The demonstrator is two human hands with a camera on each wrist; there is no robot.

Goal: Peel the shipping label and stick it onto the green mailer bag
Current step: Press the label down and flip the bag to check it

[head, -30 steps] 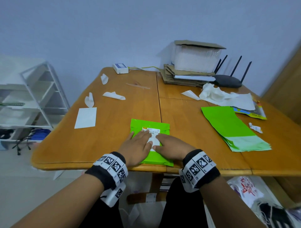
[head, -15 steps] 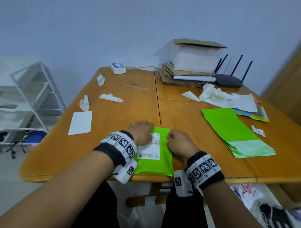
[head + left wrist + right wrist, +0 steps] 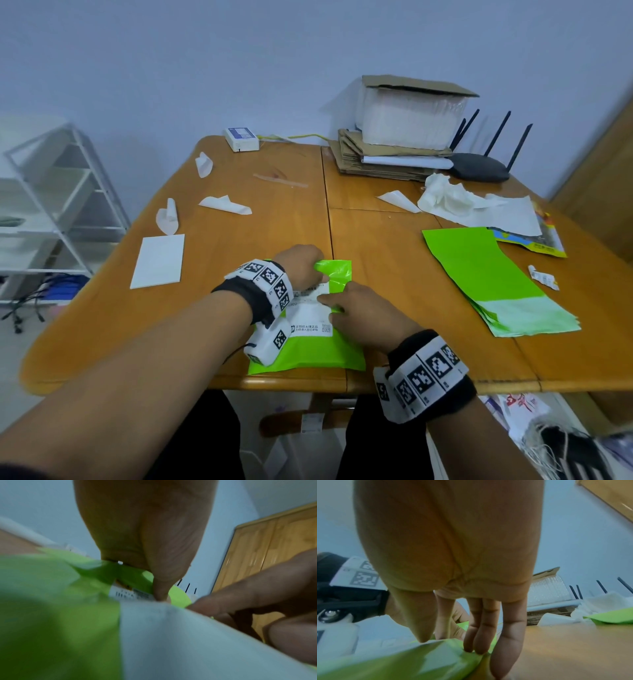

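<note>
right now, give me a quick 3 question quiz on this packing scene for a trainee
1. True or false: the shipping label is already on the green mailer bag.
2. Which hand grips the bag's far edge? A) left hand B) right hand
3. What lies right of the bag: a stack of ____ mailers?

Key: 1 true; 2 A; 3 green

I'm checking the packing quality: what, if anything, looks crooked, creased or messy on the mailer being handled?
The green mailer bag's far end is folded up and crumpled where the left hand grips it, and it overlaps the top of the shipping label. The right hand presses the bag down. The label looks flat and roughly square to the bag.
</note>
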